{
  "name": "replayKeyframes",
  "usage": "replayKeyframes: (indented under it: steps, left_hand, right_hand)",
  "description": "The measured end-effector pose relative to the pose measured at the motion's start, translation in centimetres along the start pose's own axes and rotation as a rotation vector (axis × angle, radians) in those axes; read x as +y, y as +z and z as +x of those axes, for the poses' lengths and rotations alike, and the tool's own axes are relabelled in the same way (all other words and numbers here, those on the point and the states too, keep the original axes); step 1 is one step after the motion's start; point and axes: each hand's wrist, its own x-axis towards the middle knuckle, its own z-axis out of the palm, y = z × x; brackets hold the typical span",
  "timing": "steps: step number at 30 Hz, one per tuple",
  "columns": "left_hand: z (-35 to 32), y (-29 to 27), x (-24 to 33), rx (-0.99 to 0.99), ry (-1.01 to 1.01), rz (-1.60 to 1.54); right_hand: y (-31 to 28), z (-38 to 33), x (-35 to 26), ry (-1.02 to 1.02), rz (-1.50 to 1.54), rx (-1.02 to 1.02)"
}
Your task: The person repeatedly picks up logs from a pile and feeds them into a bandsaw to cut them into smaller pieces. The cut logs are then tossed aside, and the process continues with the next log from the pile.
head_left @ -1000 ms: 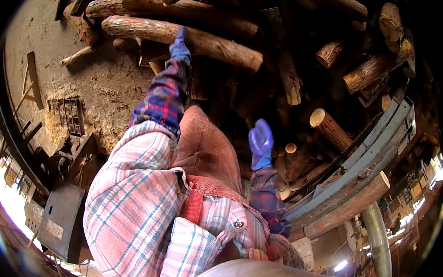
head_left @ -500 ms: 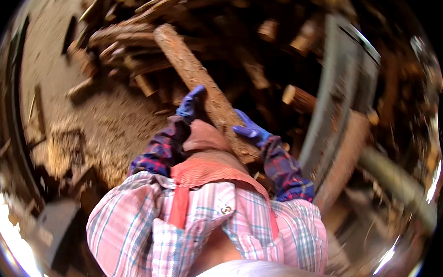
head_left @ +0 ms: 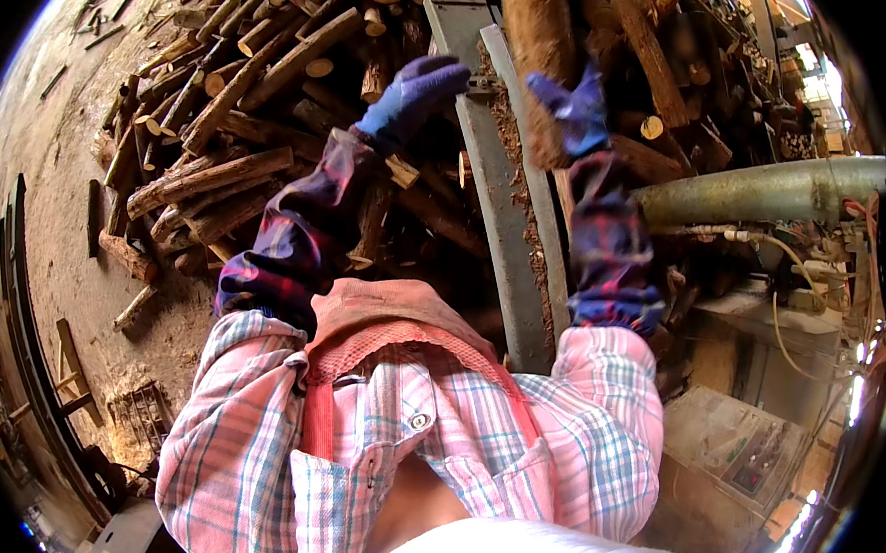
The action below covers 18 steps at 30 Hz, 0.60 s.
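A thick brown log (head_left: 540, 61) stands along the right edge of a grey metal trough (head_left: 510, 253), running up out of the view. My right hand (head_left: 577, 109), in a blue-purple glove, is at the log's right side. Its fingers are spread, with the thumb side over the bark; no grip around the log shows. My left hand (head_left: 416, 100), gloved alike, reaches over the trough's left edge, apart from the log. Its fingers are stretched out and nothing is in them. Bark crumbs (head_left: 517, 162) lie in the trough.
A heap of cut logs (head_left: 244, 117) fills the area left of the trough; more logs (head_left: 647, 61) lie to the right. A greenish metal cylinder (head_left: 759, 194) juts in from the right, above hoses (head_left: 792, 248) and a dusty cabinet (head_left: 737, 446). Dirt floor (head_left: 70, 236) spreads at left.
The log has gone from in front of my body to the trough's right side. My hands moved up and right; my left hand came off the log. The view turned right.
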Motion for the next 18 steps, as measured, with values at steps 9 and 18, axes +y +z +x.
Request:
replayKeyframes:
  steps: [9,18]
  left_hand:
    - [-8.1,-7.1,-4.2,0.239,-0.206,-0.076]
    - [-27.5,-26.2,-8.3,1.131,-0.383,-0.189]
  right_hand:
    - [-1.5,3.9,9.8,0.446,-0.838,-0.087]
    - [-0.8,-0.1,8.8,0.344,-1.136,-0.087]
